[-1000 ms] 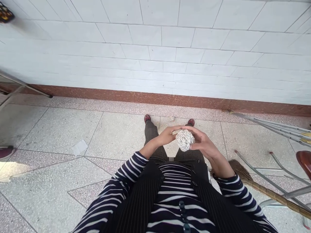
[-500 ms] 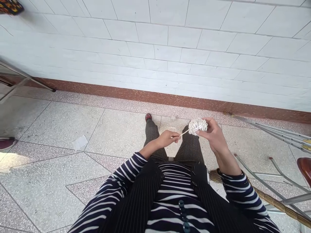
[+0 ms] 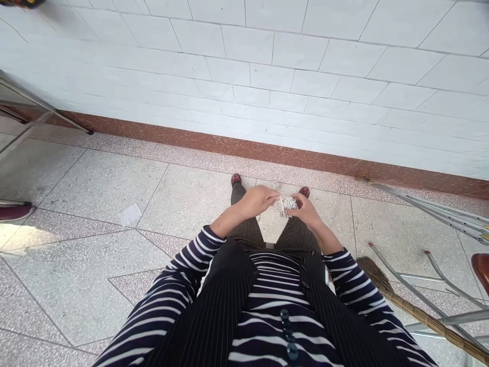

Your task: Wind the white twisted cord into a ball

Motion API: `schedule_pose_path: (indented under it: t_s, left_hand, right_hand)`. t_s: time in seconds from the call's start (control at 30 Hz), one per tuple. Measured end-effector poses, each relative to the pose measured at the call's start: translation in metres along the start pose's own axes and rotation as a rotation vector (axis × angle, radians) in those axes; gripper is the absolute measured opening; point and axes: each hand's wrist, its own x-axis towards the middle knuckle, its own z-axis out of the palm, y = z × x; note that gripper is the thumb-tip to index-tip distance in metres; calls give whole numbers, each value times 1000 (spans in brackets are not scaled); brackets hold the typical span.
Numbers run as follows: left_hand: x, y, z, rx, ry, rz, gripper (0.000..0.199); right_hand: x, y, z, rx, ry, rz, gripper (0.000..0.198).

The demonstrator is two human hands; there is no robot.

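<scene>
A ball of whitish cord [image 3: 290, 204] hangs in front of my thighs, above the floor. My right hand [image 3: 305, 210] grips it from the right, with fingers and thumb curled round its side. At the ball's left edge my left hand [image 3: 262, 200] pinches the strand of cord that comes off it. Fingertips and strand are close together there, so the exact hold is hard to make out. Below the hands, my legs in dark trousers [image 3: 248, 232] stand apart.
A white tiled wall [image 3: 252, 66] rises ahead, with a red-brown skirting [image 3: 214, 148]. To the right lie a straw broom [image 3: 416, 311], metal chair legs [image 3: 405, 275] and folded metal legs [image 3: 428, 209]. A white paper [image 3: 130, 214] lies on the floor at left, near another person's shoe [image 3: 15, 211].
Both hands have come closer together. My right hand has carried the cord ball left and slightly down, and the stretched strand between ball and left hand has shortened.
</scene>
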Motion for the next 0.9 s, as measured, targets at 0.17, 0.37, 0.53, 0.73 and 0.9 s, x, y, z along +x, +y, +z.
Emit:
schedule_pose_path:
  t_s: [0.17,0.37,0.53,0.73,0.9]
  left_hand:
    - [8,-21,17,27,35,31,30]
    - [11,-27,38,-307,20,-97,32]
    - [7,-46,48,-465,36,-242,31]
    - [1,-66,60,-518,50,-291,30]
    - [-5,-76,61,-503,102,-351,30]
  right_hand:
    - [-24,-1,-2,262,-265,73,60]
    - [-38,-18,-8,647,-329,40,58]
    - [-50,-41,-22,690,-253,-145,73]
    - [-58,-67,-44,528,-106,-242,62]
    - [-64,-90,-60,293,146,-262,56]
